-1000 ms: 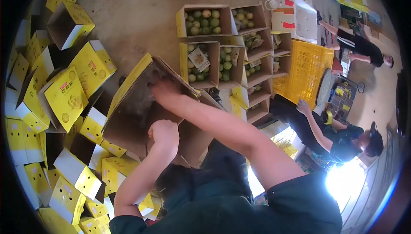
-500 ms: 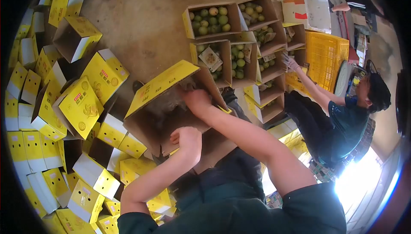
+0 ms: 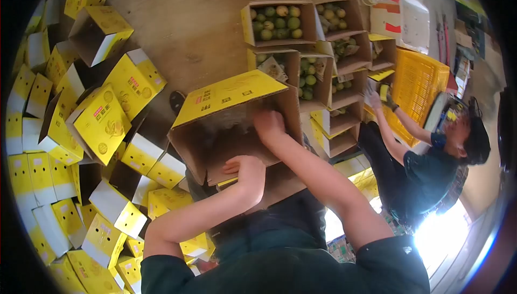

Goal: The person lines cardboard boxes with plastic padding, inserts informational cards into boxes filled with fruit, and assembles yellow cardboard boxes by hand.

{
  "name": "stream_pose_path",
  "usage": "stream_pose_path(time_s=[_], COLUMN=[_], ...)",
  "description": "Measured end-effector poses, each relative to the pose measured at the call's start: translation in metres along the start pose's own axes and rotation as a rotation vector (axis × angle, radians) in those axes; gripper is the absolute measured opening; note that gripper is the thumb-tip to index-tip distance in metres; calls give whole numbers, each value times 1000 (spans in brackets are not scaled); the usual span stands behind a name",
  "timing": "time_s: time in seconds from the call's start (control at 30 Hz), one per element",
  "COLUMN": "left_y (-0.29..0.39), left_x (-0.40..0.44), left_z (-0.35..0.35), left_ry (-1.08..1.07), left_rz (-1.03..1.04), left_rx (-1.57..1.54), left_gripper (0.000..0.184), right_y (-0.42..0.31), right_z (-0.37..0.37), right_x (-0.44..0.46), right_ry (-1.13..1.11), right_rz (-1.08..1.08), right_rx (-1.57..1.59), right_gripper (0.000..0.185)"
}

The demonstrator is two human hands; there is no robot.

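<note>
In front of my body an open yellow cardboard box (image 3: 231,97) is tilted, its brown inside facing me. My left hand (image 3: 245,167) is at the lower edge of the box, fingers apart and bent over the near flap. Inside the box, by its right wall, is my right hand (image 3: 268,124); it is blurred and its fingers are hidden. Something pale and translucent, too unclear to name, shows on the inner wall.
Yellow and white boxes (image 3: 102,127) are heaped on the left. Boxes of green fruit (image 3: 277,25) stand ahead to the right, beside a yellow crate (image 3: 420,89) and a white foam box (image 3: 398,19). A co-worker (image 3: 431,170) reaches toward the fruit boxes. A shoe shows beyond my box.
The box and both my hands have shifted right in view, and the box's yellow side has turned more level. My left fingers have spread. The co-worker has leaned in toward the fruit boxes.
</note>
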State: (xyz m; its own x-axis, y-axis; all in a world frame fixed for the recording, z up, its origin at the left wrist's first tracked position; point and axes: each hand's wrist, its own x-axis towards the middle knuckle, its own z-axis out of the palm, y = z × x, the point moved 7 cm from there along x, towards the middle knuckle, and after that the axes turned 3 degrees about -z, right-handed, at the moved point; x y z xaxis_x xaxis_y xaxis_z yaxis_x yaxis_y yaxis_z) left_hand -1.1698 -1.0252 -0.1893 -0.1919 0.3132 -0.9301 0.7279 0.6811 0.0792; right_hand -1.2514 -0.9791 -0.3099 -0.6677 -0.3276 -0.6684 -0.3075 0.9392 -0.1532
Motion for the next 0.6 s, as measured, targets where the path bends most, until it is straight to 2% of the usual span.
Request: stream_pose_path(time_s=[0.03, 0.1, 0.13, 0.2, 0.27, 0.3, 0.37, 0.4, 0.43, 0.5, 0.53, 0.57, 0.6], left_y=[-7, -22, -28, -37, -43, -48, -47, -42, -38, -36, -36, -39, -45], left_x=[1, 3, 9, 16, 21, 19, 19, 21, 25, 28, 32, 37, 42], left_z=[3, 0, 6, 15, 18, 18, 17, 17, 16, 15, 13, 12, 11], left_ry=[-18, 40, 52, -3, -45, -58, -71, -96, -119, -100, -88, -77, -142], left_rz=[-7, -12, -21, -24, -20, -45, -53, -26, -7, -54, -48, -47, -39], left_rx=[-5, -128, -163, -193, -215, -234, -258, -294, -328, -334, -392, -444, -441], left_gripper=[27, 20, 18, 17, 16, 16, 16, 16, 16, 16, 16, 16, 18], right_y=[-8, -5, -7, -16, -19, -9, 33, 62, 93, 157, 176, 178, 187], right_z=[-20, -54, -64, -95, -138, -159, -181, -184, -177, -147, -140, -140, -132], right_x=[-6, -21, -28, -37, -46, -47, -24, -5, 20, 96, 131, 158, 181], right_ry=[-4, -86, -97, 35, 18, 146, 119, 10, 32, 16, -35, 75, 227], right_rz=[-17, 183, 168, -8, -112, -235, -167, -28, 35, 39, 120, -36, -159], right_rx=[10, 109, 113, 160, 366, 558, 764, 801, 926, 825, 665, 457, 219], right_gripper=[24, 37, 37, 45, 45, 48, 46, 42, 41, 46, 59, 80, 92])
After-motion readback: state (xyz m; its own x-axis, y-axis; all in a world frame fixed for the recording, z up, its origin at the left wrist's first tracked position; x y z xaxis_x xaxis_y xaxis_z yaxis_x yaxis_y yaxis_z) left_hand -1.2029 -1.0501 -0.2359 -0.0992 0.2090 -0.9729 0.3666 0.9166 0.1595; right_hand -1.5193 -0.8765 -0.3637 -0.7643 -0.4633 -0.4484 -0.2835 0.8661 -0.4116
